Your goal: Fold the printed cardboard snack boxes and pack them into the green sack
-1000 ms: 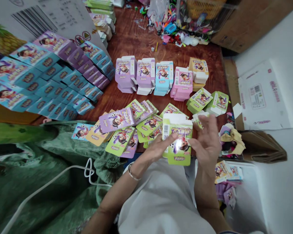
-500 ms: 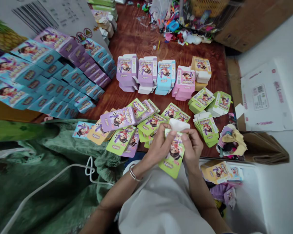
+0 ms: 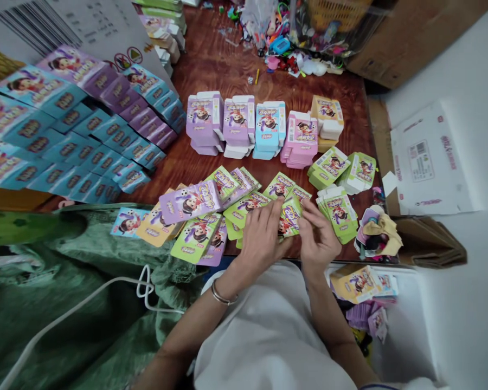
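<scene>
Between my hands, near the table's front edge, is a small green printed carton with its picture side facing up. My left hand grips its left side, fingers stretched forward and together, thumb at the near edge. My right hand pinches its right side with thumb and fingers. The fingers hide both ends of the carton. Flat green cartons lie in a loose pile left of it, mixed with a purple carton and an orange one. Upright green cartons stand in stacks right of my right hand.
Behind my hands stand short stacks of purple, blue, pink and orange cartons. A large stack of blue and purple boxes rises at left. Small toys lie at the back. A tub sits lower right.
Both hands have moved forward with the green carton, from above my lap to over the table. Its raised white flap no longer shows. The view has shifted slightly.
</scene>
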### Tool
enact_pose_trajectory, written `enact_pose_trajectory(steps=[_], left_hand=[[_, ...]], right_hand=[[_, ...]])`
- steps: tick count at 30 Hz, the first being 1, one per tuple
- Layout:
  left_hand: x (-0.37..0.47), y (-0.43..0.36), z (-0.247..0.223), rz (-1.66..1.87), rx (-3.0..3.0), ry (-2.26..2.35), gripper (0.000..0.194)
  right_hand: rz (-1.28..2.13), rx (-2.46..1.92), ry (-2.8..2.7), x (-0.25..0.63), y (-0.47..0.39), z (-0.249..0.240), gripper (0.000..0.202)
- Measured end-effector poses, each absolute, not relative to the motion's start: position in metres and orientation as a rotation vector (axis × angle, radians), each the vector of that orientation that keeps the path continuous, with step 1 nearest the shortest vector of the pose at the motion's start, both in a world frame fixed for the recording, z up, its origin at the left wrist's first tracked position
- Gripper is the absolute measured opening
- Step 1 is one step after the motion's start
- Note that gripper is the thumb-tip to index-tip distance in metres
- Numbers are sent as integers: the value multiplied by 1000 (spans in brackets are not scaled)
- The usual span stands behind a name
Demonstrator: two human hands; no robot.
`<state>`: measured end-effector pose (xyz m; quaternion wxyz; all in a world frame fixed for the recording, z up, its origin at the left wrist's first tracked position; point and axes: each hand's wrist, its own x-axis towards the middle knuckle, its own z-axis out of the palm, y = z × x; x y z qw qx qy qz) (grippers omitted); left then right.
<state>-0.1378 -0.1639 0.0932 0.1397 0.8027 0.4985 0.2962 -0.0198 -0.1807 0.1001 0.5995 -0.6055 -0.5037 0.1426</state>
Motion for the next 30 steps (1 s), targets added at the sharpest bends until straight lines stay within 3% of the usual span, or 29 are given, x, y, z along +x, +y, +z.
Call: enact_pose_trajectory(steps=[4, 10, 15, 20, 26, 28, 30], left_hand=[[-140, -165, 91, 833, 2314, 1442, 68], [-143, -170, 90, 897, 2347, 1382, 70], [-150, -167, 93, 811, 2388, 1449, 82], [-152, -168, 99, 772, 2456, 1431, 84], [-165, -162, 99, 765, 2650, 1379, 63], [-176, -159, 91, 695, 2675, 1414, 54], [-186, -156, 82, 618, 2658, 1459, 46]], right_hand=[[619, -1423, -1051, -20, -172, 106, 19], [481, -1604, -971, -13, -170, 97, 23], [685, -1455, -1204, -15, -180, 91, 32], [375, -1280, -1496, -22, -189, 89, 43], [286, -1318, -1365, 31, -181, 89, 8], [113, -1627, -1375, 72, -178, 81, 26], [21, -2025, -1503, 114, -180, 66, 65]])
